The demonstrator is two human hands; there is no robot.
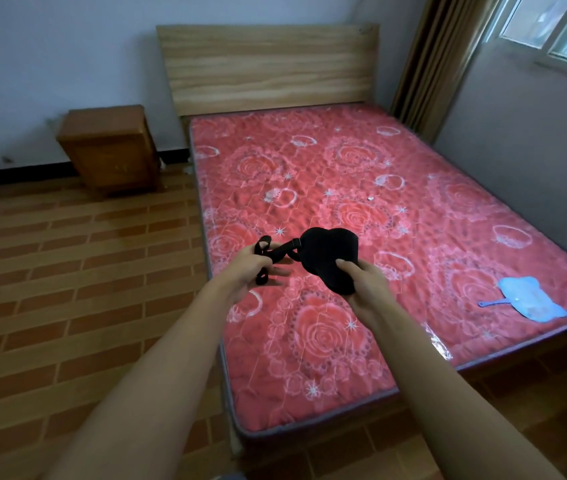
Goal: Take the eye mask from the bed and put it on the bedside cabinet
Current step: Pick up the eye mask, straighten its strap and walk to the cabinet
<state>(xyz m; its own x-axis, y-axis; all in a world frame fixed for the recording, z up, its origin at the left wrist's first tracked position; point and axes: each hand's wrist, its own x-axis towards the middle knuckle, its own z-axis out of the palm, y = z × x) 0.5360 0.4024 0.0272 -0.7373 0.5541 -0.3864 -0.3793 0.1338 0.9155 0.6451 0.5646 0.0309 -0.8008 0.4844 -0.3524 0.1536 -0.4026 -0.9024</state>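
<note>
Right hand grips the eye mask, hiding its lower edge; left hand holds its strap.

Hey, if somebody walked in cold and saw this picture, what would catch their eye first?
Probably the red rose-patterned mattress, which fills the middle and right of the view. Next, the black eye mask held above its near edge: the right hand grips the mask body, the left hand holds its strap. After that, the blue fan lying near the mattress's right edge, and the wooden bedside cabinet against the left wall.
</note>
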